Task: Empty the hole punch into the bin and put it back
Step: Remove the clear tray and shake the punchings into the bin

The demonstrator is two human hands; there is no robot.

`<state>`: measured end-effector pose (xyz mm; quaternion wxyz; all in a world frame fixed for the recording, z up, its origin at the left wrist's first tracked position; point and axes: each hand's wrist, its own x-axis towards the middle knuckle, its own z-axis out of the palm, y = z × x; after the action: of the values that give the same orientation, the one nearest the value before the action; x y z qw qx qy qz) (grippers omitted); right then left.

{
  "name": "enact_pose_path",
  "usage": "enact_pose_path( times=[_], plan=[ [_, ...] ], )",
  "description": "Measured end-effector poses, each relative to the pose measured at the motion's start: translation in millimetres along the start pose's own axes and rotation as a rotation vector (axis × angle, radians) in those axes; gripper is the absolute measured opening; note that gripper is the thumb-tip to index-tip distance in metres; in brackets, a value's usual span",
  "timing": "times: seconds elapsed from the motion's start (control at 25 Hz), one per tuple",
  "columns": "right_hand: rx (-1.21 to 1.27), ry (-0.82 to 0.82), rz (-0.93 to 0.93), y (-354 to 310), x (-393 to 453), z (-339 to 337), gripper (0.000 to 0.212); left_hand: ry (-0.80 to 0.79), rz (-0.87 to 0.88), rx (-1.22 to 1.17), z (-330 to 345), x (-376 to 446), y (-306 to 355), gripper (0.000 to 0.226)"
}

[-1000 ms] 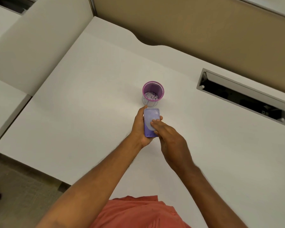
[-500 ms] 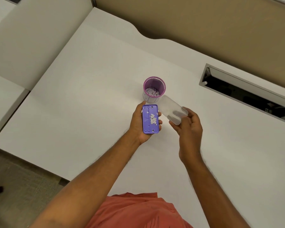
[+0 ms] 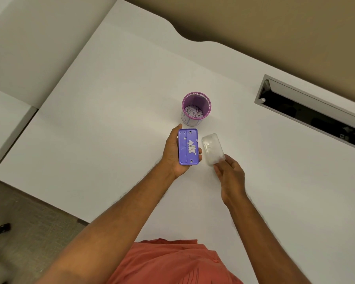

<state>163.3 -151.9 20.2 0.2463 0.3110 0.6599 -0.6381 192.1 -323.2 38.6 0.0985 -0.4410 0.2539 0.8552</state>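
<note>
My left hand (image 3: 172, 152) holds the purple hole punch (image 3: 184, 147) upside down, its flat underside facing up with a small heap of white paper dots lying on it. My right hand (image 3: 231, 177) pinches the near end of the punch's clear plastic base cover (image 3: 212, 148), which hangs just right of the punch and apart from it. A small purple mesh bin (image 3: 196, 108) stands on the white desk just beyond the punch, with paper dots covering its bottom.
The white desk (image 3: 111, 124) runs to a beige partition wall at the back. A grey cable slot (image 3: 307, 111) is open in the desk at the right. The desk's front edge and carpet lie at the lower left.
My right hand has pulled the clear cover off the punch's underside, baring the paper dots, and carried it to the right and a little nearer. My left hand has kept the punch nearly still.
</note>
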Motion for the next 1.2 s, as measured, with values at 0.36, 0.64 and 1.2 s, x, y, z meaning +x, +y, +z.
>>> enact_pose_path(
  times=[0.36,0.64,1.2],
  plan=[
    [-0.216,-0.128,-0.253,-43.5,-46.9,23.7,0.011,-0.004,0.07,-0.02,8.0,1.2,5.0,0.052],
    [-0.269,-0.349,-0.321,-74.5,-59.1,53.9,0.02,-0.071,0.187,-0.001,28.2,-1.2,34.9,0.049],
    [-0.248,-0.384,-0.498,-150.4,5.8,102.5,0.027,-0.208,0.483,0.461,33.2,24.3,119.6,0.038]
  ],
)
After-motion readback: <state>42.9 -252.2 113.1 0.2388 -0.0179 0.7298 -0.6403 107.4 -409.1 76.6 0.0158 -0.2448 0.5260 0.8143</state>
